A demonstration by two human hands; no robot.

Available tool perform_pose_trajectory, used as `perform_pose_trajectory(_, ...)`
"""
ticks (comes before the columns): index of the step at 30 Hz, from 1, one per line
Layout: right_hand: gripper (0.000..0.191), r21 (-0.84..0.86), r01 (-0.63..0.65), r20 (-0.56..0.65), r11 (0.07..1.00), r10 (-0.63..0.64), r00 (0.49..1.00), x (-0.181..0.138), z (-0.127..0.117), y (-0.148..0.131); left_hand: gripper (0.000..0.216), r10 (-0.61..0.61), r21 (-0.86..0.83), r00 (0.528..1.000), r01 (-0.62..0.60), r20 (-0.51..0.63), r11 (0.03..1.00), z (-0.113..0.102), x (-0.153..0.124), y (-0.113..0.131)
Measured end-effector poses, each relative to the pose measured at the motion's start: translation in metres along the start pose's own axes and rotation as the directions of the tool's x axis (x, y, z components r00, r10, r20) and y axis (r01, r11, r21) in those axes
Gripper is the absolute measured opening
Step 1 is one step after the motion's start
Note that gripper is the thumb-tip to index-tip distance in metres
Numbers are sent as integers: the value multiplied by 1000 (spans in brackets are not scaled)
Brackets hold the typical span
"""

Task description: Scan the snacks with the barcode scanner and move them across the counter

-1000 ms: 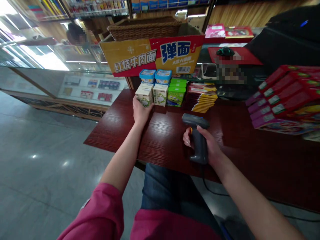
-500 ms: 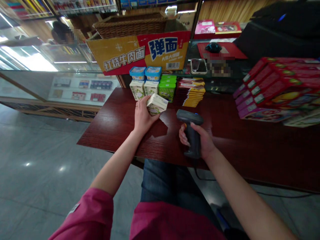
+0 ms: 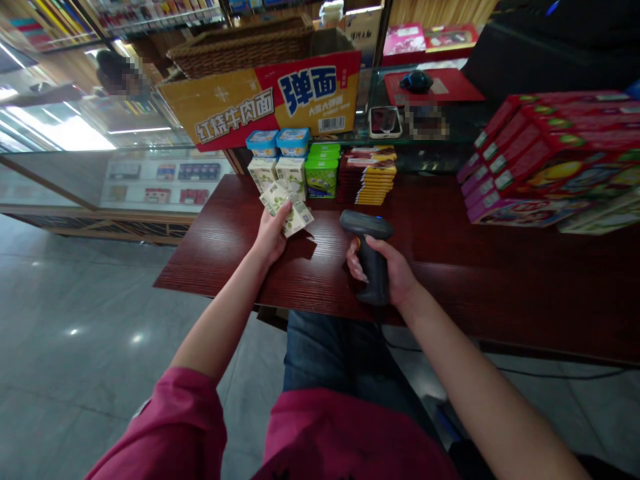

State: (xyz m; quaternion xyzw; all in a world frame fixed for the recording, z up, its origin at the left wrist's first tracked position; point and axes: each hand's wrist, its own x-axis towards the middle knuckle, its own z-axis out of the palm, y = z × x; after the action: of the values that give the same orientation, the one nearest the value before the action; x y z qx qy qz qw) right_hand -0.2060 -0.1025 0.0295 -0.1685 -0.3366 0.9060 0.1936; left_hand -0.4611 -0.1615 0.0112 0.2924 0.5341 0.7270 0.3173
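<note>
My left hand (image 3: pixel 273 233) is closed round a small white and green carton (image 3: pixel 289 208), held tilted just above the dark red table (image 3: pixel 500 267) in front of the stacked goods. My right hand (image 3: pixel 390 270) grips the handle of a grey barcode scanner (image 3: pixel 367 237), its head pointing left toward the carton. Behind the carton stand two more white cartons (image 3: pixel 277 173), two blue tubs (image 3: pixel 277 141) on top of them, and green boxes (image 3: pixel 321 175) beside them.
A stack of red and yellow flat packs (image 3: pixel 370 175) lies right of the green boxes. Red boxes (image 3: pixel 545 157) pile up at the table's right. Behind stand a noodle carton (image 3: pixel 265 100) holding a wicker basket (image 3: pixel 240 47), a phone (image 3: pixel 384 121) and a glass counter (image 3: pixel 165 177).
My left hand took a white carton from the stack, drew it toward me and turned it so a printed face shows. The scanner hand shifted only slightly.
</note>
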Motion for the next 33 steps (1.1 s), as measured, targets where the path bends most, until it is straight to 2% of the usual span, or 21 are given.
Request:
perform_pose_trajectory(4, 22, 12, 4, 2, 1000, -4, 1000, -2, 2, -1, 61, 12, 15, 997, -11, -78, 1000, -7, 6, 3)
perform_pose_trajectory(6, 22, -15, -19, 12, 1000, 19, 1000, -3, 3, -1, 53, 24, 44, 996, -20, -82, 999, -8, 6, 2)
perform_pose_trajectory(8, 23, -36, -63, 8, 997, 63, 998, -4, 4, 1, 56, 53, 73, 998, -51, -38, 996, -8, 6, -2)
perform_pose_trajectory(11, 25, -52, -116, 13, 992, 117, 993, -4, 3, 3, 73, 111, 113, 992, -116, 53, 987, -7, 7, -13)
perform_pose_trajectory(14, 33, -33, -116, 44, 993, 118, 992, -1, 0, 4, 89, 187, 166, 969, -213, 159, 963, -10, 11, -23)
perform_pose_trajectory(18, 34, -15, -104, 61, 994, 105, 993, 1, -2, 4, 85, 264, 239, 931, -324, 251, 915, -14, 15, -27)
perform_pose_trajectory(23, 35, -39, -79, 8, 996, 80, 997, 1, 1, 6, 76, 300, 407, 936, -349, 183, 844, -9, 17, -24)
perform_pose_trajectory(29, 33, -84, 9, -157, 996, -22, 987, -2, 6, 7, 59, 417, 525, 899, -421, 133, 739, 0, 15, -20)
perform_pose_trajectory(33, 33, -77, 19, -228, 997, -36, 973, -2, 10, 8, 51, 434, 536, 895, -419, 106, 733, 2, 14, -21)
